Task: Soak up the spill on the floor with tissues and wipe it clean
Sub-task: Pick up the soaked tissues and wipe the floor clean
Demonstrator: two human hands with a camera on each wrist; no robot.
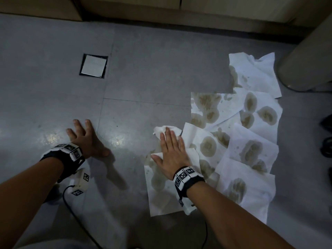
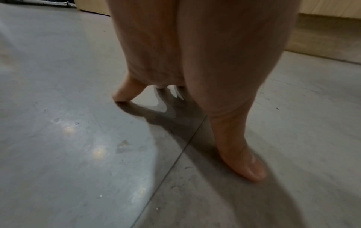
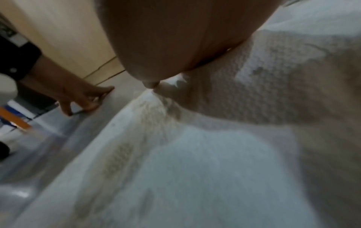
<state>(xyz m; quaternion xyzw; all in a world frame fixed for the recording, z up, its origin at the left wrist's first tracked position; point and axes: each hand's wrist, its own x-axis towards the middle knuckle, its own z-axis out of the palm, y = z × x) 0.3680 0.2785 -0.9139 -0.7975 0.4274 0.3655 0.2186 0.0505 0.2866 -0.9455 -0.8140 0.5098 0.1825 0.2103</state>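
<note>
White tissue lies under the right hand (image 1: 171, 155), whose straight fingers are spread flat on it: the palm presses a stained sheet (image 1: 161, 187) to the floor (image 1: 143, 78), and the fingertips reach onto a crumpled wad (image 1: 167, 131) just ahead. The left hand (image 1: 86, 139) holds nothing; it is splayed wide on bare tile, fingertips and thumb planted as a prop, well apart from the paper. To the right of the pressing hand, more tissues (image 1: 251, 133) overlap one another in a patch running up toward a pale bin (image 1: 305, 56), each blotched with brownish wet marks. Farther off, a square drain cover (image 1: 93, 65) is set in the tile and cabinet fronts line the top edge.

Judging by this, the soaking step is well along and blotting goes on at the patch's left edge. The next move likely calls for gathering the sodden sheets without dripping, then wiping the remaining film with a drier piece.
</note>
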